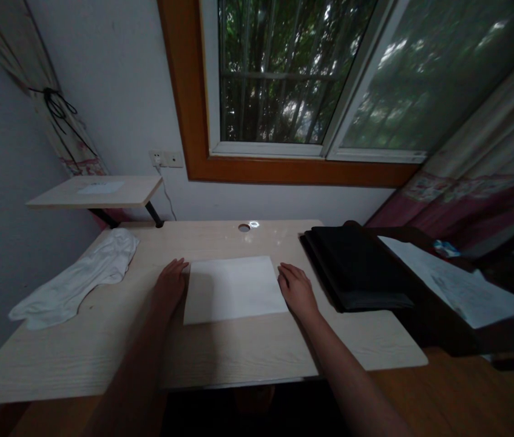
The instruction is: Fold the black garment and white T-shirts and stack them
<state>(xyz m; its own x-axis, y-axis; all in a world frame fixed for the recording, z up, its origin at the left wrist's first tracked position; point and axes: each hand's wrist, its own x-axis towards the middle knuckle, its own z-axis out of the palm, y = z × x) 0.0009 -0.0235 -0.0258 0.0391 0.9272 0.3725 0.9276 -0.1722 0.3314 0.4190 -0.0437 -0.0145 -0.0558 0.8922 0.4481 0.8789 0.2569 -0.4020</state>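
A white sheet of paper (pixel 236 290) lies flat on the pale wooden desk (pixel 247 358), between my two hands. My left hand (pixel 172 284) rests on the desk at the sheet's left edge, its fingers stretched forward and holding nothing. At the right edge, my right hand (pixel 297 286) lies with its fingers extended toward the paper's upper corner. Nothing shows in its grasp either. Whether the fingertips touch the sheet is hard to make out.
Black folders or flat cases (pixel 357 267) are stacked at the desk's right. A crumpled white cloth (pixel 79 279) lies on the left, below a small raised shelf (pixel 97 191). Further right, a large printed sheet (pixel 457 282) covers a dark surface. A window (pixel 297 79) is behind.
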